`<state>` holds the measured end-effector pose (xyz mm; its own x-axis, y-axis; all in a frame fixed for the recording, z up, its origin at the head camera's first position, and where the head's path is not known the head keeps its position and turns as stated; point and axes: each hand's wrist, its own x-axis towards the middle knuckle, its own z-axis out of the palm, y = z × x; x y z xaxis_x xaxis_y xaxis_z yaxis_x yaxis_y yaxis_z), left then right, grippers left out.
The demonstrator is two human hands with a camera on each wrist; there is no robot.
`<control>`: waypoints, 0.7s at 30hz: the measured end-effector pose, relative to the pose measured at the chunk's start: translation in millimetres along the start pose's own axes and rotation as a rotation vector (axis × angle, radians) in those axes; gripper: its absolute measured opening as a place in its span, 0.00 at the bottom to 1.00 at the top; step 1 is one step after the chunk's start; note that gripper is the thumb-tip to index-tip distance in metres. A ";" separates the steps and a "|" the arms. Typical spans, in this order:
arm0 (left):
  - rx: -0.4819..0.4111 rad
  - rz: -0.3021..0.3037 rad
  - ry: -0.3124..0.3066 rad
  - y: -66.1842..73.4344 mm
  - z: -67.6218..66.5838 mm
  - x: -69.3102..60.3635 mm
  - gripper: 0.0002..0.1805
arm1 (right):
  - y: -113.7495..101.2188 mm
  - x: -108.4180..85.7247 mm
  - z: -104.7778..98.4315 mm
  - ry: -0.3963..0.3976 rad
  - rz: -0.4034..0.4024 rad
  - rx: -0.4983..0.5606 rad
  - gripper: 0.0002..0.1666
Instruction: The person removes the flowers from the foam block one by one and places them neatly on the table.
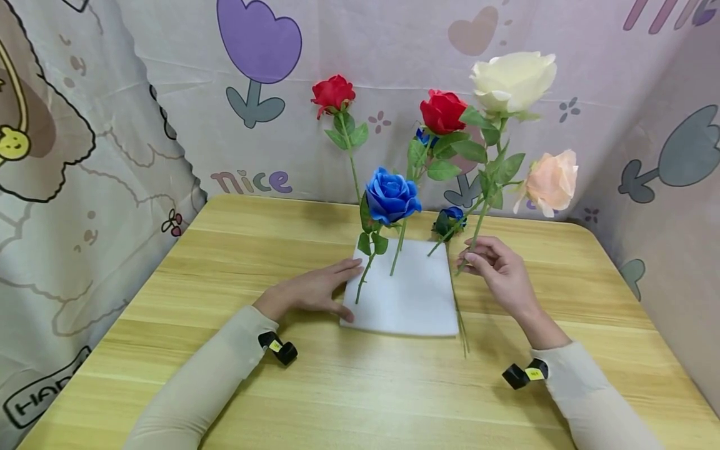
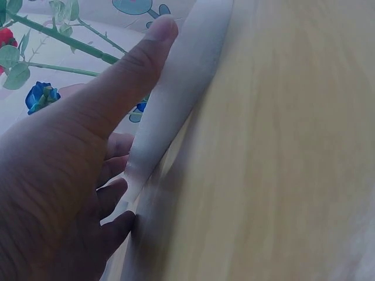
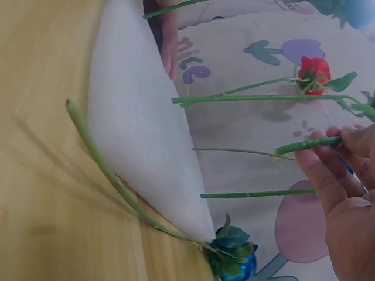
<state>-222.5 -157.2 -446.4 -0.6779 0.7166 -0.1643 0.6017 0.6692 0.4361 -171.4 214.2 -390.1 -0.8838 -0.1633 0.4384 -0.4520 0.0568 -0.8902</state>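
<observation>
My right hand (image 1: pixel 500 272) pinches the lower stem of a white rose (image 1: pixel 514 81) between thumb and fingers. In the right wrist view the cut end of the held stem (image 3: pixel 307 145) is apart from the white foam block (image 3: pixel 140 117). My left hand (image 1: pixel 317 287) rests along the block's left edge, fingers extended and thumb (image 2: pixel 137 64) at the near corner. A blue rose (image 1: pixel 394 195) stands tilted in the foam close to the left hand. Behind it rise a red rose (image 1: pixel 444 112) and a peach rose (image 1: pixel 551 183), with leaning stems.
Another red rose (image 1: pixel 333 94) stands at the back left. A second blue rose (image 1: pixel 425 137) is partly hidden behind the red one. One more blue rose (image 1: pixel 450 222) lies on the wooden table (image 1: pixel 236 250), its stem along the block's right side. A printed curtain (image 1: pixel 377 37) hangs behind.
</observation>
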 end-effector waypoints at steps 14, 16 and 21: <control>0.005 -0.009 -0.012 -0.6 -0.7 0.7 0.65 | -18.4 -10.0 -16.4 -0.034 -0.057 -0.010 0.12; 0.002 -0.008 -0.012 -0.6 -0.7 0.7 0.65 | -20.7 -12.0 -18.6 -0.034 -0.063 -0.003 0.13; 0.007 -0.003 -0.009 -1.3 0.2 0.6 0.65 | -27.3 -16.9 -24.1 -0.028 -0.082 0.004 0.14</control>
<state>-223.5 -157.6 -447.3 -0.6757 0.7163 -0.1739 0.6027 0.6728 0.4290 -147.1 239.1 -370.2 -0.8403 -0.1950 0.5059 -0.5219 0.0384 -0.8521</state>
